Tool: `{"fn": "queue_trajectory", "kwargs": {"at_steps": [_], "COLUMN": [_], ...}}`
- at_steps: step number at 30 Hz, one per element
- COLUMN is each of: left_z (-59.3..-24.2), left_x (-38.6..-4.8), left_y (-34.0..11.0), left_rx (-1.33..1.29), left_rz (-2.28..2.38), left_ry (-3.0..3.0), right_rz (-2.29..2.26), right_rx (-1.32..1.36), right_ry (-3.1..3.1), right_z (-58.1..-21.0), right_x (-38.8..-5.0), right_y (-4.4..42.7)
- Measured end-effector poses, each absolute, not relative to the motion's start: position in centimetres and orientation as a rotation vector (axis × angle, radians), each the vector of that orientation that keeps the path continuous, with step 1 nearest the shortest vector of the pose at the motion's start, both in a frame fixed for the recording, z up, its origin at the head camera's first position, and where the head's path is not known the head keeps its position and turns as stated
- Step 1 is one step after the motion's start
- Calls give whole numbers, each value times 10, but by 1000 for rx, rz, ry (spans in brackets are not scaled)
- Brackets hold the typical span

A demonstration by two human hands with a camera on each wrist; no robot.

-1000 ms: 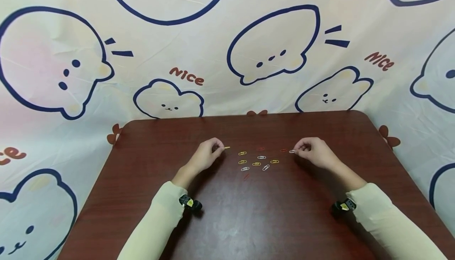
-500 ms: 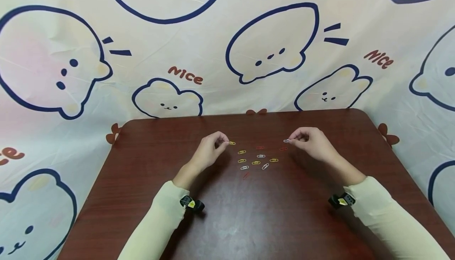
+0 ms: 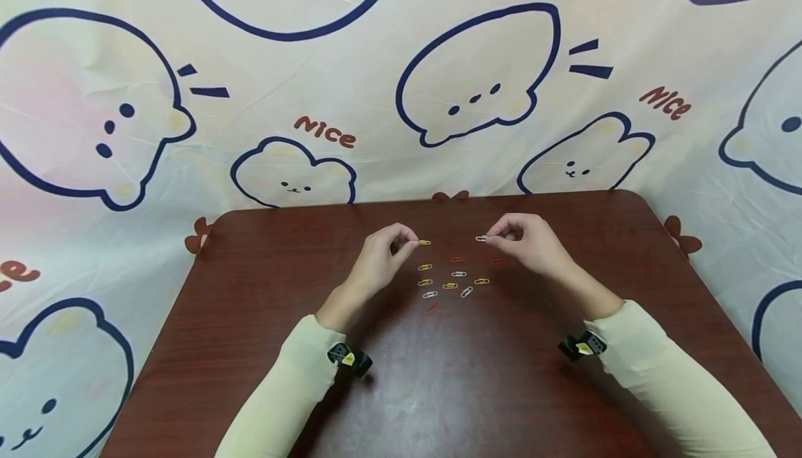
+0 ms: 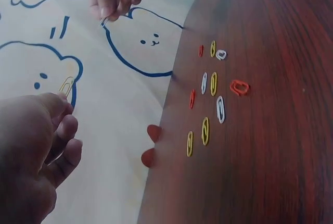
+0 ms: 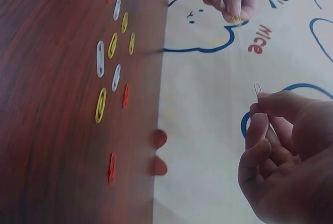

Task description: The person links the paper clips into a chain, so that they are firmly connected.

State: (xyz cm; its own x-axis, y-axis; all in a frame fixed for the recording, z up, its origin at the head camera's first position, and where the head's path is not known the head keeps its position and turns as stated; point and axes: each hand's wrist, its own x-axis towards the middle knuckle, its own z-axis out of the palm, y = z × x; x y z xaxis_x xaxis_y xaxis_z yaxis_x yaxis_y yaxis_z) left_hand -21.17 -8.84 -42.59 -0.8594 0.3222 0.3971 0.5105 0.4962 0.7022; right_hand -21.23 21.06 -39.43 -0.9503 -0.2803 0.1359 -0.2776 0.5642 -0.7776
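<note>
My left hand (image 3: 378, 261) pinches a yellow paper clip (image 3: 425, 242) between thumb and forefinger, its loop sticking out to the right. Facing it, my right hand (image 3: 531, 243) pinches a white paper clip (image 3: 481, 239) that points left. A gap separates the two clips, both held above the table. In the left wrist view the yellow clip (image 4: 66, 85) stands up from the fingertips; the right wrist view shows the white clip (image 5: 257, 88) the same way. Below the hands lie several loose clips, among them a red one (image 3: 458, 259) and a white one (image 3: 459, 274).
The loose yellow, white and red clips, such as a yellow one (image 3: 481, 281), lie scattered on the dark wooden table (image 3: 401, 388). Behind the table hangs a pale cloth (image 3: 376, 96) with blue cartoon outlines. Each wrist carries a small black camera.
Both hands have moved toward each other and farther up the table, carrying their clips, so the gap between the yellow and the white clip is narrower. The loose clips have stayed in place.
</note>
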Motion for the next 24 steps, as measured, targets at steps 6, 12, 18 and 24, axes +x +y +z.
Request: {"fn": "queue_trajectory", "kwargs": {"at_steps": [6, 12, 18, 24], "left_z": [-423, -421, -419, -418], "left_x": [-211, -209, -209, -210], "left_y": [-83, -78, -72, -68], "left_rx": [-730, -742, -761, -783], "left_rz": [-1280, -1278, -1235, -1215], "left_ry": [-2481, -2465, -2449, -2412], "right_rz": [-1435, -1487, -1536, -1548], "right_rx": [-527, -585, -640, -650], "right_ry": [2755, 2723, 2676, 2657], "right_z": [-389, -386, -382, -382], "right_x": [-214, -217, -217, -216], "right_y": [192, 175, 159, 151]}}
